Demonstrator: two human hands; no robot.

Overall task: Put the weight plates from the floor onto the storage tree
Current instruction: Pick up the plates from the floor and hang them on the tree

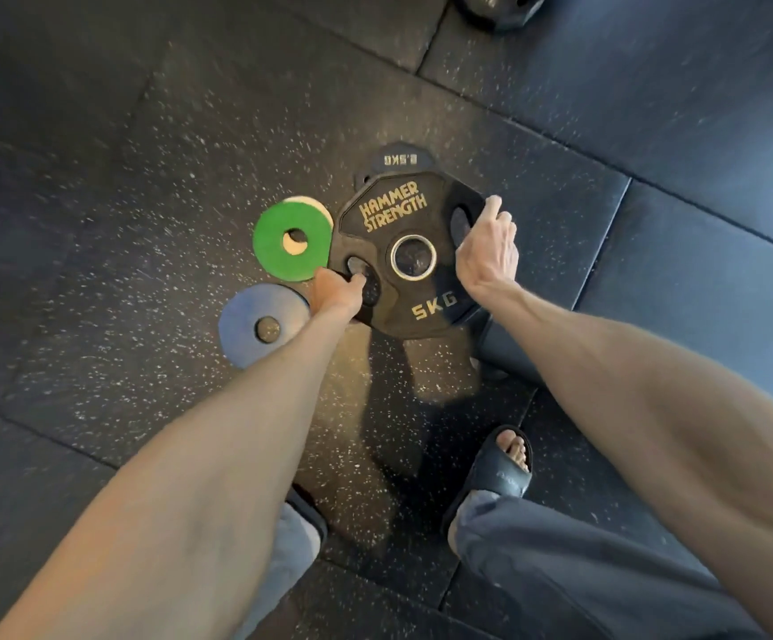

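Both hands [336,293] grip 5 kg plate [403,224] — edges

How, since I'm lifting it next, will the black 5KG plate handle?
Likely heavy for its size: the 5KG plate bears that marking. The left hand and right hand hook its grip holes, so slipping seems unlikely.

Left hand [336,293], right hand [486,251] gripping 5 kg plate [394,214]

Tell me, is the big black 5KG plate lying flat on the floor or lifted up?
Lifted, it seems: the left hand and right hand grip the 5KG plate through its holes, and its shadow lies below it.
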